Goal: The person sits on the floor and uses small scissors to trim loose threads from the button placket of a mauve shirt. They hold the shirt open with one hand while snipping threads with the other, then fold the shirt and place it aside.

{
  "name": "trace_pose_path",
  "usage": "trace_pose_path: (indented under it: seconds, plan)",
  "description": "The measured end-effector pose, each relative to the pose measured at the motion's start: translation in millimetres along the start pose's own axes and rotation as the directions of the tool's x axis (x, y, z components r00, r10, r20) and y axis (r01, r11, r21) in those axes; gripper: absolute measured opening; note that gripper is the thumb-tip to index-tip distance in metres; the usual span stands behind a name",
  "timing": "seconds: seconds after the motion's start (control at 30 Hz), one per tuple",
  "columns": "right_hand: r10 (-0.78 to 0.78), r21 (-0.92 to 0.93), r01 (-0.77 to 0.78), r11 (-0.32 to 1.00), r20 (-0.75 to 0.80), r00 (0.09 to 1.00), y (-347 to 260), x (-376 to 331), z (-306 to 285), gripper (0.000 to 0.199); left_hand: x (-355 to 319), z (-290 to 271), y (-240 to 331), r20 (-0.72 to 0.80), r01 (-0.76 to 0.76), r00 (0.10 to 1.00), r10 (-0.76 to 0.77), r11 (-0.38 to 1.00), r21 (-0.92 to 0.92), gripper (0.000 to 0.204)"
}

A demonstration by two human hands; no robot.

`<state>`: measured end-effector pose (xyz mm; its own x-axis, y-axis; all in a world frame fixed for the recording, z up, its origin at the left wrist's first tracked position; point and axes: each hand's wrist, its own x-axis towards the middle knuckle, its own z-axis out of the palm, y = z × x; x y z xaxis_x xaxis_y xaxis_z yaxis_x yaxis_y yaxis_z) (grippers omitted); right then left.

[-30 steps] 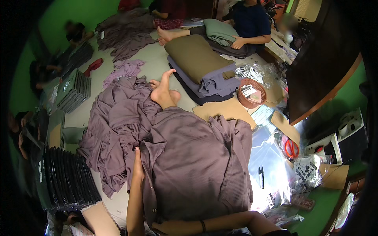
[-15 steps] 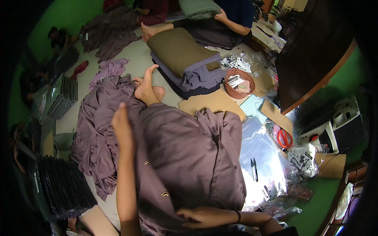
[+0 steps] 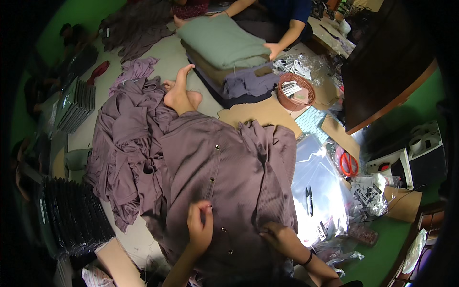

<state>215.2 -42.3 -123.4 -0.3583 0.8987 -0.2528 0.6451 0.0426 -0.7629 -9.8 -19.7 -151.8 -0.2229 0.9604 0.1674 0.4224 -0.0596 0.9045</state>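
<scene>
1. Biggest thing first: the mauve ribbed button-front garment (image 3: 229, 177) is spread flat over the person's lap, dead centre, its row of small metal snaps running from twelve down to six o'clock.
2. At nine o'clock lies the heap of crumpled mauve garments (image 3: 126, 138), with the person's bare foot (image 3: 179, 93) poking out at eleven.
3. Out at three o'clock, the clear glossy plastic bags (image 3: 320, 182) wait with a dark pen (image 3: 309, 201) on top.
4. Left hand (image 3: 201, 227), at six o'clock: fingertips pinched on the placket by a snap, grasping the fabric edge.
5. Right hand (image 3: 279, 237), at five o'clock: pressed flat on the cloth, fingers spread, gripping nothing as far as I can tell.
6. To do this well, I'd say: keep the right palm anchoring, line both placket edges up squarely, and smooth the ribbing outward before each snap.
</scene>
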Motion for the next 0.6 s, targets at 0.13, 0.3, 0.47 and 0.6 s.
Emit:
trace_pose_path:
  seconds: [0.13, 0.3, 0.47, 0.6]
  plan:
    - [0.009, 0.133, 0.001, 0.991, -0.077, 0.997, 1, -1, -6, 0.018, -47, -28, 23, 0.438, 0.222, 0.867, -0.238, 0.971, 0.09, 0.016]
    - [0.156, 0.436, -0.165, 0.885, 0.056, 0.986, -12, -2, -1, 0.021, -80, -28, 35, 0.432, -0.034, 0.899, -0.074, 0.971, 0.238, 0.024]
    - [0.043, 0.493, -0.075, 0.867, 0.076, 0.996, -15, -3, 19, 0.021, -98, -28, 41, 0.362, -0.069, 0.93, -0.066, 0.935, 0.348, 0.025]
    - [0.023, 0.479, -0.03, 0.877, 0.02, 1.0, -17, 1, 43, 0.021, -96, -21, 35, 0.257, -0.141, 0.966, 0.006, 0.848, 0.511, 0.025]
